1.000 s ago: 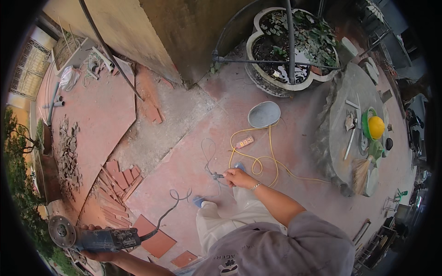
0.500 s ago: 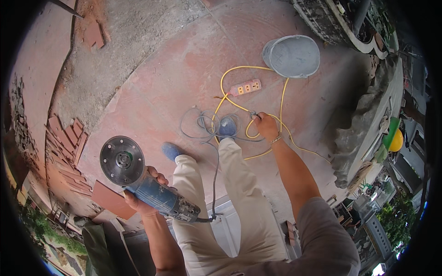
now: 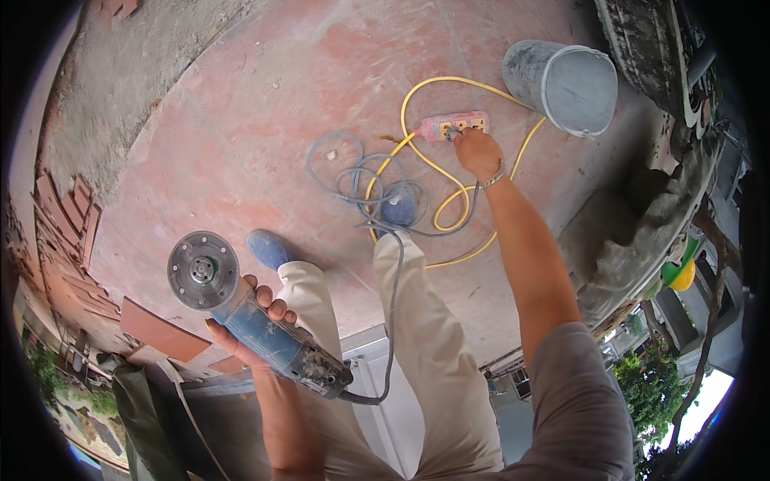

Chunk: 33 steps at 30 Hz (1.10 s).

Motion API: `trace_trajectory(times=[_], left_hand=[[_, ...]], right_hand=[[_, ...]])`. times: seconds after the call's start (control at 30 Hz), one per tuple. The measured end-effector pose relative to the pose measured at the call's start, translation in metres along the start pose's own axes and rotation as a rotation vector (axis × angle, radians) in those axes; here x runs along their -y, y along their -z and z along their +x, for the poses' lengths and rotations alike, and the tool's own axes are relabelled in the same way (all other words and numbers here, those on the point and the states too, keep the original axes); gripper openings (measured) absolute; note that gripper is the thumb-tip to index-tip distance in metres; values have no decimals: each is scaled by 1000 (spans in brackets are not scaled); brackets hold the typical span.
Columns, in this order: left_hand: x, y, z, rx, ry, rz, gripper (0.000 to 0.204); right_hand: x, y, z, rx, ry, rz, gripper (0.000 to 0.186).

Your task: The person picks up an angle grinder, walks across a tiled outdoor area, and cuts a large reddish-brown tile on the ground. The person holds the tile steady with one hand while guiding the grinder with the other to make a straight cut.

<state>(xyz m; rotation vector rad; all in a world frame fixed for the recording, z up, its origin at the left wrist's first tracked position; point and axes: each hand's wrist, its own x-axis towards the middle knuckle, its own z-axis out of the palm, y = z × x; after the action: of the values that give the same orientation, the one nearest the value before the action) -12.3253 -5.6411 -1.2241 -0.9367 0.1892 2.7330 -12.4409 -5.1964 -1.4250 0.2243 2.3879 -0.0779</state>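
My left hand (image 3: 245,350) is closed around the blue body of an angle grinder (image 3: 263,330), its fingers wrapped over one side and the thumb along the other. A flat dark disc (image 3: 202,271) with holes near its rim sits on the grinder's head, facing up. At full reach, my right hand (image 3: 480,155) pinches a grey plug (image 3: 453,133) against the sockets of a pink-and-yellow power strip (image 3: 433,128). How deep the plug's pins sit is hidden. The grinder's grey cord (image 3: 394,297) runs down to loose coils on the floor around my shoe.
A yellow extension cord (image 3: 405,98) loops over the dusty red floor (image 3: 265,152) toward a grey bucket (image 3: 525,72). Wavy grey sheeting (image 3: 642,248) lies at the right. Broken red tiles (image 3: 68,212) are piled at the left, with a larger flat tile (image 3: 160,329) nearer me.
My right hand has moved forward with the plug, from beside the yellow cord up to the power strip. The grinder stays in my left hand; the view has shifted.
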Motion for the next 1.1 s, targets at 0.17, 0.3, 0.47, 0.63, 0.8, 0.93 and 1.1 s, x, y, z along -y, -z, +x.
trace_trajectory(times=[0.17, 0.3, 0.47, 0.63, 0.8, 0.93, 1.1], left_hand=[[0, 5, 6, 115, 65, -387, 86], [-35, -2, 10, 10, -71, -41, 84], [-111, -15, 18, -165, -297, 270, 74], [-106, -20, 24, -241, -241, 403, 71], [-88, -8, 39, -325, -272, 375, 71], [-96, -11, 36, -397, -293, 220, 67], [-112, -37, 4, -545, -322, 96, 61]], right_hand=[[4, -8, 12, 59, -19, -151, 37], [16, 0, 14, 189, -72, -138, 37], [45, 24, 11, 250, -284, -47, 36], [45, 7, 24, 179, -300, -27, 35], [16, -24, 46, 222, -229, -38, 44], [15, -9, 11, -125, -100, -93, 45], [90, 103, -116, -188, 202, 675, 35]])
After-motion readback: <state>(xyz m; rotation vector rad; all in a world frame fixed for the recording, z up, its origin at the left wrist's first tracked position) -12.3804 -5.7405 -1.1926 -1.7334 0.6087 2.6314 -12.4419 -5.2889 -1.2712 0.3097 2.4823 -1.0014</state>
